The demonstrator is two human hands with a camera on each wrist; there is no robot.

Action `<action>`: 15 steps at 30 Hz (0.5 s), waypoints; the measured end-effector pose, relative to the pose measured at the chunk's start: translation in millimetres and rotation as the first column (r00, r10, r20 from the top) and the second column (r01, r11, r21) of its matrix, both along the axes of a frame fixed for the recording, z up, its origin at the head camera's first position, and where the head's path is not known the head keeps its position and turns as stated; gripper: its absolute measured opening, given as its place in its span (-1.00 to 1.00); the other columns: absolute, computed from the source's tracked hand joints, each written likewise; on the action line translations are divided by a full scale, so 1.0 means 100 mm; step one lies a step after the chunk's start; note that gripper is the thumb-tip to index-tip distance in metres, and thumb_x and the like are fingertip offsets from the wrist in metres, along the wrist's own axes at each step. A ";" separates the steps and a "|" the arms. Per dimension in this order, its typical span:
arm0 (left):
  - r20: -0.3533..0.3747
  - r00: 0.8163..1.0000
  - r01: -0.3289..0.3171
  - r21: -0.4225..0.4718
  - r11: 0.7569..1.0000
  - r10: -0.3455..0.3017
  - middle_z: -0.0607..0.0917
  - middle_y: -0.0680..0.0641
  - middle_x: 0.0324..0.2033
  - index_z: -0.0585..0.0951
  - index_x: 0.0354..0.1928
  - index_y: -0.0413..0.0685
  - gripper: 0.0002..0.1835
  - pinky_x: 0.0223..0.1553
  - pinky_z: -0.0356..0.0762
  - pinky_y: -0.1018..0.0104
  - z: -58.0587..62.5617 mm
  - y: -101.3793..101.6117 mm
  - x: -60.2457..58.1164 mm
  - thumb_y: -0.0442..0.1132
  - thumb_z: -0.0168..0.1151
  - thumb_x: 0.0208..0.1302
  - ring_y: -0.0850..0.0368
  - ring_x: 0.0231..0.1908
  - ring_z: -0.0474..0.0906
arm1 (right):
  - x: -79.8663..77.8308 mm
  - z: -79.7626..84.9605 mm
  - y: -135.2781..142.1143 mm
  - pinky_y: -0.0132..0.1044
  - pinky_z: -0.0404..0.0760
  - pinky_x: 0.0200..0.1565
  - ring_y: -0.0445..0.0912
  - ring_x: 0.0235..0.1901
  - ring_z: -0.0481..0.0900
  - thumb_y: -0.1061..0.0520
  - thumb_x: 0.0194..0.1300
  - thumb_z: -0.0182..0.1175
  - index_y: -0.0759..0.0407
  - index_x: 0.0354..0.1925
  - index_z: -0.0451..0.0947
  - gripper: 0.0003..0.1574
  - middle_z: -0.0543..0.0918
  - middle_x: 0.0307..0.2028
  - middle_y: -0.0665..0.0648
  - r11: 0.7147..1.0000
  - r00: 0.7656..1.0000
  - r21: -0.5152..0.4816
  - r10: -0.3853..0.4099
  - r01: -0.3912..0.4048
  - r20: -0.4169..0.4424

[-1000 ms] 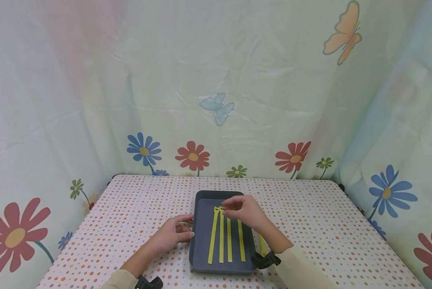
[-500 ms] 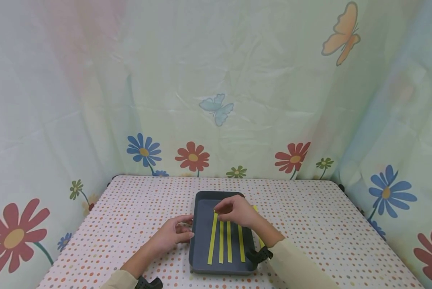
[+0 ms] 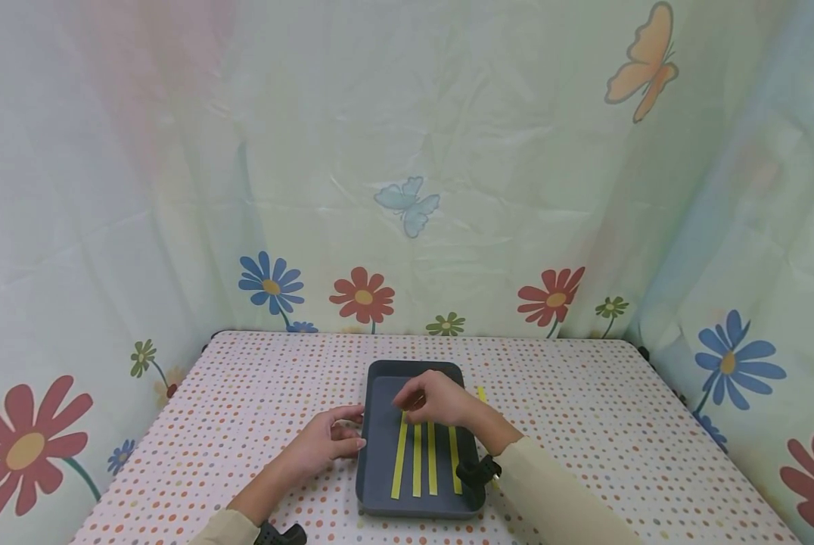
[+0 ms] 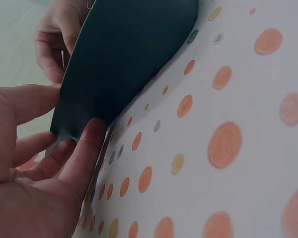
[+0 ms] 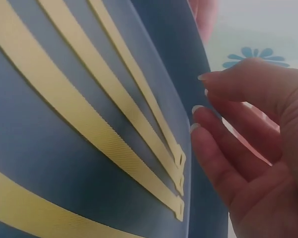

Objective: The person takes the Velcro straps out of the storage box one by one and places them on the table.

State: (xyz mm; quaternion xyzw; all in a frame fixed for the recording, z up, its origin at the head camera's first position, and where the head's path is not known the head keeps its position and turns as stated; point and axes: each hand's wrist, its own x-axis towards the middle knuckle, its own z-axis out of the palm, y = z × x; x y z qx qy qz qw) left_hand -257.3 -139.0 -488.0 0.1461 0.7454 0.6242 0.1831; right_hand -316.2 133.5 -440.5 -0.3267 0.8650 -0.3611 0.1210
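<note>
A dark grey rectangular tray [image 3: 380, 484] holds several yellow hook-and-loop cable ties [image 3: 400, 462], laid lengthwise side by side. Their slotted heads [image 5: 180, 206] show in the right wrist view, near the tray's far wall. My left hand [image 3: 318, 439] rests thumb and fingertips against the tray's left outer wall [image 4: 119, 54], without gripping it. Over the far ends of the ties is my right hand [image 3: 441, 400], fingers loosely bent, and I see nothing between them. In the right wrist view, its fingertips are beside the far wall. That hand hides the leftmost tie's head in the head view.
Another yellow tie [image 3: 481, 393] lies on the table just right of the tray, mostly covered by my right forearm. A dotted cloth [image 3: 570, 409] covers the table. Flowered curtains [image 3: 407, 265] hang behind and on both sides.
My right hand has moved left across the heads of the ties, toward the leftmost one. The left hand and the tray have stayed where they were.
</note>
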 end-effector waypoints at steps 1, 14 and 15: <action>-0.005 1.000 0.003 0.001 1.000 -0.003 0.47 -0.35 0.30 0.26 0.51 -0.32 -0.24 0.00 0.74 0.23 0.00 0.00 0.00 -0.26 0.35 0.38 0.12 -0.02 0.70 | -0.01 0.00 -0.01 -0.35 0.74 -0.07 -0.03 -0.09 0.76 0.29 0.22 0.44 0.22 -0.03 0.76 -0.69 0.80 -0.08 0.17 1.000 1.000 0.011 0.006 -0.006 0.006; 0.009 1.000 0.001 0.019 1.000 -0.002 0.49 -0.32 0.31 0.26 0.52 -0.30 -0.24 0.02 0.74 0.21 -0.02 0.00 -0.03 -0.28 0.35 0.38 0.07 0.02 0.69 | -0.12 -0.03 -0.09 -0.36 0.71 -0.04 -0.09 -0.09 0.74 0.28 0.18 0.48 0.09 -0.07 0.79 -0.68 0.79 -0.11 0.02 0.983 0.995 0.160 0.095 -0.093 -0.010; 0.004 1.000 0.001 0.016 1.000 -0.001 0.49 -0.32 0.31 0.26 0.52 -0.31 -0.25 0.02 0.74 0.21 -0.02 0.00 -0.03 -0.28 0.34 0.38 0.08 0.02 0.69 | -0.13 -0.03 -0.10 -0.35 0.71 -0.02 -0.09 -0.09 0.74 0.29 0.17 0.48 0.10 -0.07 0.79 -0.68 0.79 -0.12 0.01 0.980 0.993 0.166 0.114 -0.110 -0.013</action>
